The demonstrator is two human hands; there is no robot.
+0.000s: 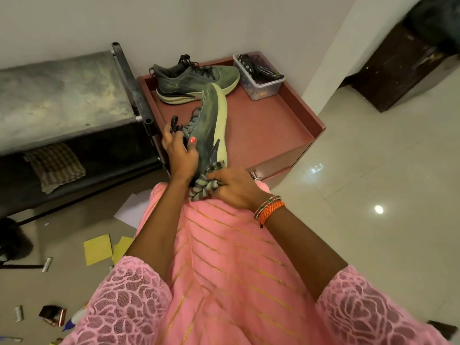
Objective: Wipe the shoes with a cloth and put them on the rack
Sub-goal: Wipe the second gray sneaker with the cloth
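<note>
A clear plastic tub (pixel 258 78) is sitting at the far right corner of the reddish-brown surface (pixel 273 125), which has a raised rim, and it is holding a black remote control (pixel 270 72), a dark studded strap and small colourful bits at the bottom that are too blurred to name. Just left of the tub, a grey-green shoe (pixel 196 79) with a pale sole is resting upright on the surface, its toe pointing toward the tub.

The second shoe (pixel 209 128) is being held tilted on its side above the near part of the surface, its pale sole facing right. The left hand (pixel 180 151) is gripping it around the lace area, thumb lying on the upper. The right hand (pixel 236 188), with orange and beaded bangles at the wrist, is clutching a striped grey cloth (pixel 204 185) and pressing it against the heel end of the held shoe. The two hands are lying close together, each closed on its own item.

To the left, a dark metal-framed rack (pixel 62 100) with a worn grey top is standing against the wall; a folded checked cloth (pixel 56 166) is lying on its lower shelf. The rack's corner post is standing just beside the left hand. On the tiled floor (pixel 373 183), yellow paper sheets (pixel 98 249), white paper, a thread spool and small scattered items are lying at the lower left.
</note>
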